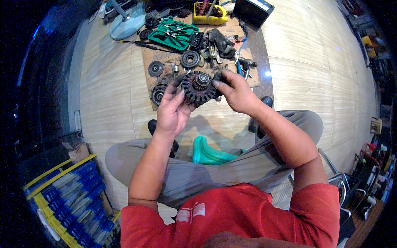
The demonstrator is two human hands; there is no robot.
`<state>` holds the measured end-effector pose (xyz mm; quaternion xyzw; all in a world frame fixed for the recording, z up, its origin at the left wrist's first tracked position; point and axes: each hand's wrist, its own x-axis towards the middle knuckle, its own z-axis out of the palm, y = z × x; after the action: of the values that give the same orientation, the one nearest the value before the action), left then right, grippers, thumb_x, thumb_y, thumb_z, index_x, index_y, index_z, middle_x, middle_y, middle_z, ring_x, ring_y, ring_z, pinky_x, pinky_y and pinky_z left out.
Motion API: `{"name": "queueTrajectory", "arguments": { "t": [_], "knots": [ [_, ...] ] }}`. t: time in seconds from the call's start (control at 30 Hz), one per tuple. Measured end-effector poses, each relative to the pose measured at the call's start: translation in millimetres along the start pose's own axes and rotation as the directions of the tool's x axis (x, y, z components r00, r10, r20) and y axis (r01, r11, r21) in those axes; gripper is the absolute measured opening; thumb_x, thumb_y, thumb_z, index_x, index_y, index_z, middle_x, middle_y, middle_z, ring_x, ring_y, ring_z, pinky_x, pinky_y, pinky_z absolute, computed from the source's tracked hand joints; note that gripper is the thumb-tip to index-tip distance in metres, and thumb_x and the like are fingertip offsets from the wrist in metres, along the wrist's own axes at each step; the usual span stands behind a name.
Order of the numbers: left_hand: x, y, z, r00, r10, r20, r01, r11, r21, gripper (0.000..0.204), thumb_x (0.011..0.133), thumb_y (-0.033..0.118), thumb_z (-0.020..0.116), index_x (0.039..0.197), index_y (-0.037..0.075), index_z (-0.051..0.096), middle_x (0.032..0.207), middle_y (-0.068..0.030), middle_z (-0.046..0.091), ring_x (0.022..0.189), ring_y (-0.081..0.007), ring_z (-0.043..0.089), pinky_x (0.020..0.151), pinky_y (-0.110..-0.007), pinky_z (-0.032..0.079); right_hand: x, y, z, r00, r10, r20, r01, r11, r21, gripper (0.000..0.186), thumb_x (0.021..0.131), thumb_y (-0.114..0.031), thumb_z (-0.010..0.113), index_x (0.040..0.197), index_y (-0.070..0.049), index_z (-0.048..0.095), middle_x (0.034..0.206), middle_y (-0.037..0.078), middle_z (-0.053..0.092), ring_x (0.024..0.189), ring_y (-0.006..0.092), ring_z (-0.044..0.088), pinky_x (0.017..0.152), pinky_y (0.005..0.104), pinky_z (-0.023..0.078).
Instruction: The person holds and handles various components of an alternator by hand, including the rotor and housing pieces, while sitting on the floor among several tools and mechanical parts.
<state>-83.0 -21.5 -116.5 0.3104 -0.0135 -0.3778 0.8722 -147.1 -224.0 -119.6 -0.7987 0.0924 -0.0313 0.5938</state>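
Between my two hands is a dark, grimy finned rotor (196,93) with a metal bearing on its raised hub. My left hand (173,107) grips its left side with curled fingers. My right hand (231,91) grips the right side, thumb at the rim. Beyond them on worn cardboard (254,74) lie a round pulley-like part (190,58), a smaller disc (156,68), and another round grimy part (158,94), partly hidden behind my left hand. A hammer (248,63), blue-handled pliers (240,68) and a dark crumpled glove or cloth (223,43) lie right of the pulley.
Farther back are a green tool case (173,33), a yellow container (210,16), a black battery-like box (252,12) and a round pedestal base (127,29). A green plastic stool (211,153) lies between my legs. Blue-and-yellow boxes (70,194) stand at lower left.
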Motion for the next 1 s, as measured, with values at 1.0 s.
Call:
{"name": "queueTrajectory", "arguments": {
  "t": [1.0],
  "knots": [
    [3.2,-16.5,-2.9,0.999,-0.019,-0.030,0.019,1.000,-0.004,0.041,0.101,0.034,0.043,0.134,0.010,0.042,0.129,-0.0138,0.055,0.116,-0.0286,0.056,0.099,-0.050,0.046,-4.3,-11.8,13.5,0.952,0.301,0.057,-0.293,0.837,0.461,0.023,0.095,-0.012,0.057,0.112,0.002,0.060,0.089,0.003,0.063,0.077,0.0104,0.059,0.068,0.0263,0.051]
  ]
}}
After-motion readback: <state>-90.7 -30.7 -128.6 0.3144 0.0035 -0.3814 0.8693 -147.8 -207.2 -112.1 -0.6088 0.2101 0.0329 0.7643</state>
